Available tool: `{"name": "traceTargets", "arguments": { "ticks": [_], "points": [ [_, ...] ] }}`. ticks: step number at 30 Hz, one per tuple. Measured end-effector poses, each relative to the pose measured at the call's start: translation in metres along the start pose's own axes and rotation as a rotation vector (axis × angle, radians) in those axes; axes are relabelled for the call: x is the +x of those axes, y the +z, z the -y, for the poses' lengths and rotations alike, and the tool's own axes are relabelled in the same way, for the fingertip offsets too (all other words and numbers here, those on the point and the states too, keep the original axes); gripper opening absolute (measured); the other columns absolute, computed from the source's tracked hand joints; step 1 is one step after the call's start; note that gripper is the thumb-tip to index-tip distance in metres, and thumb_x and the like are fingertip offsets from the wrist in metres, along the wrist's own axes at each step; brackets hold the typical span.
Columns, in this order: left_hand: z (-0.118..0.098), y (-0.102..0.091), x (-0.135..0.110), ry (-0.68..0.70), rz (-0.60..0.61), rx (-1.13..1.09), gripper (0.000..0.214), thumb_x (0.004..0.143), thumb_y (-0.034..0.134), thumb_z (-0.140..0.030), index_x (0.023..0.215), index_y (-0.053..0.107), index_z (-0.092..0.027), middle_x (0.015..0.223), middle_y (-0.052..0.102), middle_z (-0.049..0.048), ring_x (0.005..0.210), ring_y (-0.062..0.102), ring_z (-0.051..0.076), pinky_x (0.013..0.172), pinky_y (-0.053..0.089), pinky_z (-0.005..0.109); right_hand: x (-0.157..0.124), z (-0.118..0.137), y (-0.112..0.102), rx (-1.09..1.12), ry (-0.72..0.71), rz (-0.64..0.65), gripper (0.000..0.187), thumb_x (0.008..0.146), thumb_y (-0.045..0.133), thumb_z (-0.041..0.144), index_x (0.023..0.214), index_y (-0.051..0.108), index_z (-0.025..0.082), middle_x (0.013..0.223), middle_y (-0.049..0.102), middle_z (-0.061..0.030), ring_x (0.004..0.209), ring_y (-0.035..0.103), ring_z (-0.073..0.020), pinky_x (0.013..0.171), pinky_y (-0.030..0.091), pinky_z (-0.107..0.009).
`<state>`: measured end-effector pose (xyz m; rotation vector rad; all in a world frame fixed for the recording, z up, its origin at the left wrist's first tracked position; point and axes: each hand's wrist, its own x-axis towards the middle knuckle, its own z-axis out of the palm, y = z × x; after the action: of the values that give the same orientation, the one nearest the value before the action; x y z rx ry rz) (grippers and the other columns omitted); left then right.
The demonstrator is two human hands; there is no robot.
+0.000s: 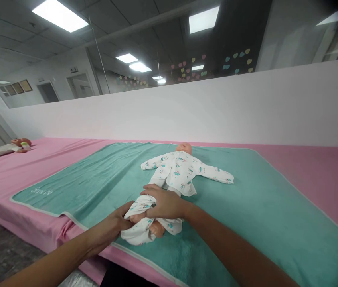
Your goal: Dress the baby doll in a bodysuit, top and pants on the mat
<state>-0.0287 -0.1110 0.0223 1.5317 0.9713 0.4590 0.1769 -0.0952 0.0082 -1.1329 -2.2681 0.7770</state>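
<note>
A baby doll [183,148] lies on its back on a green towel [231,223], its head pointing away from me. It wears a white patterned jacket [179,169], with the sleeves spread out to both sides. White printed baby pants [139,235] are bunched around its lower legs, and both doll feet show among the folds. My left hand [122,218] pinches the pants' fabric beside one foot. Above that foot, my right hand [167,203] curls over the pants and the leg; its fingertips are partly hidden.
Under the towel is a pink-covered platform [300,167], its front edge close to me. Another doll [20,144] lies at the far left. A white low wall [186,111] with a mirror above it runs along the back.
</note>
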Motion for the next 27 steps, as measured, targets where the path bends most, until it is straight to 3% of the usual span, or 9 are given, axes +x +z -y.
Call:
{"name": "traceTargets", "arguments": {
  "ticks": [6,12,19,22,27],
  "points": [
    [0.014,-0.019,0.024,0.099,-0.12,0.176,0.028,0.063,0.065,-0.023,0.087,0.052,-0.017,0.077,0.06,-0.0006,0.071,0.055,0.016,0.059,0.04,0.024,-0.002,-0.003,-0.002,0.141,-0.058,0.016,0.073,0.066,0.066,0.044,0.132,0.038,0.027,0.138,0.033,-0.0046,0.114,0.045,-0.0255,0.091,0.039,-0.036],
    [0.01,-0.032,0.035,0.32,-0.162,0.553,0.03,0.069,0.057,-0.019,0.1,0.058,-0.02,0.102,0.064,0.0044,0.094,0.057,0.022,0.078,0.044,0.028,-0.003,0.001,0.003,0.165,-0.082,-0.099,0.063,0.066,0.067,0.033,0.124,0.044,0.027,0.125,0.043,-0.0037,0.107,0.047,-0.0211,0.089,0.04,-0.034],
    [0.021,-0.025,0.03,0.247,-0.071,0.365,0.069,0.069,0.065,-0.033,0.13,0.034,-0.021,0.124,0.054,0.0075,0.107,0.054,0.024,0.088,0.045,0.032,-0.001,0.005,0.007,0.191,-0.066,-0.195,0.057,0.068,0.069,0.041,0.118,0.047,0.027,0.116,0.047,-0.0036,0.105,0.047,-0.0201,0.088,0.04,-0.034],
    [0.027,-0.024,0.03,0.303,-0.098,0.414,0.071,0.072,0.062,-0.033,0.134,0.029,-0.021,0.128,0.05,0.0088,0.111,0.052,0.026,0.091,0.043,0.034,0.0,0.003,0.007,0.198,-0.076,-0.211,0.059,0.067,0.07,0.039,0.12,0.046,0.027,0.117,0.045,-0.0037,0.108,0.045,-0.0199,0.091,0.039,-0.034],
    [0.033,-0.023,0.04,0.379,-0.24,0.488,0.061,0.075,0.059,-0.033,0.131,0.035,-0.025,0.129,0.05,0.0056,0.11,0.052,0.025,0.09,0.043,0.033,-0.002,0.006,0.002,0.188,-0.063,-0.136,0.071,0.067,0.069,0.04,0.129,0.037,0.028,0.126,0.039,-0.0049,0.116,0.04,-0.0214,0.095,0.037,-0.036]
  ]
}}
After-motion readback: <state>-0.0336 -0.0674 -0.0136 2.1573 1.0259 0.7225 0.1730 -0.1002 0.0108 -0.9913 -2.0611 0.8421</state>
